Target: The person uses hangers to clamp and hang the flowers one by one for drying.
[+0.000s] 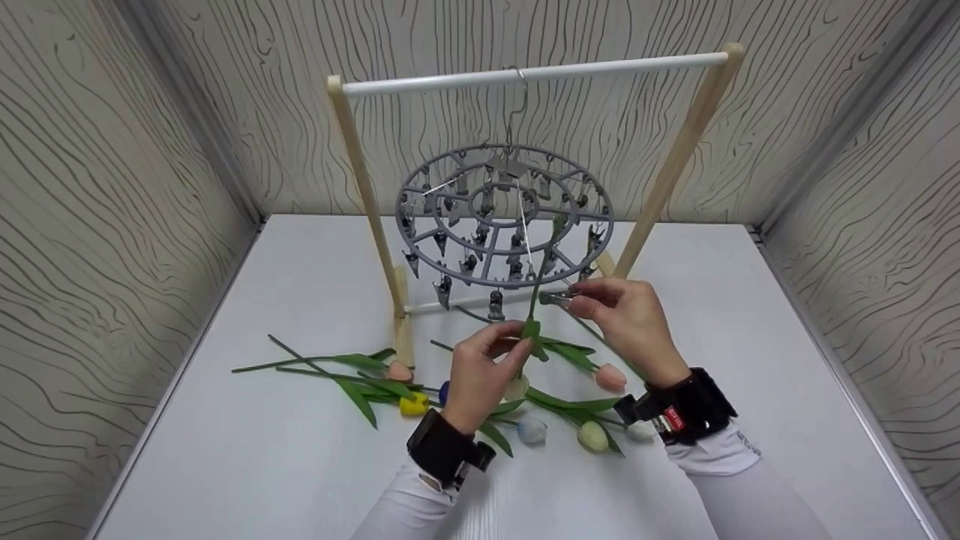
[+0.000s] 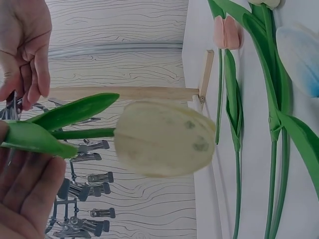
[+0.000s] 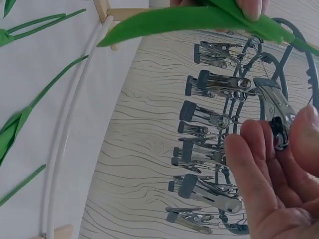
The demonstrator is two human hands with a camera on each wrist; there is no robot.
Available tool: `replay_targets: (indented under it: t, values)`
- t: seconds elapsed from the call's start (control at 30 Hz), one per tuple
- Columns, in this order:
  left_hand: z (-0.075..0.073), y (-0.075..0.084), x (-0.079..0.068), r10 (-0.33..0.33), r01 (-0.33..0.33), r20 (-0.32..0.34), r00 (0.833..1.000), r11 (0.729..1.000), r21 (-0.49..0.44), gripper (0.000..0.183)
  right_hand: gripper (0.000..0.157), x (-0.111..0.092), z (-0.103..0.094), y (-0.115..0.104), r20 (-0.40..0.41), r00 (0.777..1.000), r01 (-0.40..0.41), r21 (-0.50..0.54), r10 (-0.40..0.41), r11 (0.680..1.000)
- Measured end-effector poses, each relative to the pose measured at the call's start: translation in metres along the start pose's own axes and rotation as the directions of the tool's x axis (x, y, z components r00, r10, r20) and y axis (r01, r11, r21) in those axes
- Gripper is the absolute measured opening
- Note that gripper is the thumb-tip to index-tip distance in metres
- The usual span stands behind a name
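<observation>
My left hand (image 1: 484, 375) pinches the leafy green stem of a cream-white artificial tulip (image 2: 164, 139). The flower hangs head down and its stem points up past the front edge of a round grey clip hanger (image 1: 517, 284). At the hanger's front right, my right hand (image 1: 637, 326) pinches a metal clip (image 3: 276, 109) with grey tips between thumb and fingers. In the head view, this clip's tips are right beside the tulip's stem. Several other clips (image 3: 204, 112) dangle from the hanger's rings.
A wooden stand (image 1: 679, 161) with a white top rod (image 1: 600, 69) carries the hanger by its hook. On the white table (image 1: 315, 450) lie several tulips, among them a yellow one (image 1: 413, 404), a pink one (image 1: 611, 377) and a blue-white one (image 1: 532, 431). Patterned walls enclose the table.
</observation>
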State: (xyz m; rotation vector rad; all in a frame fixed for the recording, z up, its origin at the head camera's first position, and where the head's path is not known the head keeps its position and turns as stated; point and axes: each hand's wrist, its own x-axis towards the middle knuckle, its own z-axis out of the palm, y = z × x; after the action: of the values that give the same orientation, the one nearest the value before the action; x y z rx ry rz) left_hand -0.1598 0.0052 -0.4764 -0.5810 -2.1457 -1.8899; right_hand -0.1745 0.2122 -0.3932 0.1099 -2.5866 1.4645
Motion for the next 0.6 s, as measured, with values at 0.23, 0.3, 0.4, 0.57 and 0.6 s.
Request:
replay_targets:
  t: [0.23,0.3,0.4,0.57,0.6]
  values:
    - [-0.001,0.000,0.002,-0.014,0.014,-0.012,1.000,1.000,-0.011,0.023,0.017,-0.004,0.011,-0.006,-0.080,0.996,-0.035,0.137,0.047,0.990]
    - [-0.001,0.001,0.003,-0.017,0.017,-0.016,1.000,1.000,-0.006,0.023,0.015,-0.004,0.013,-0.006,-0.086,0.995,-0.036,0.162,0.050,0.986]
    - [-0.001,0.001,0.004,-0.006,0.006,-0.015,1.000,1.000,0.001,0.023,0.014,-0.005,0.015,-0.006,-0.098,0.994,-0.034,0.220,0.056,0.975]
    - [-0.001,0.003,0.005,-0.007,0.007,-0.007,1.000,1.000,-0.007,0.023,0.013,-0.006,0.015,-0.008,-0.115,0.991,-0.033,0.314,0.072,0.949]
    - [0.000,0.004,0.006,-0.007,0.007,-0.009,1.000,1.000,-0.008,0.023,0.013,-0.006,0.015,-0.009,-0.112,0.991,-0.038,0.320,0.077,0.947]
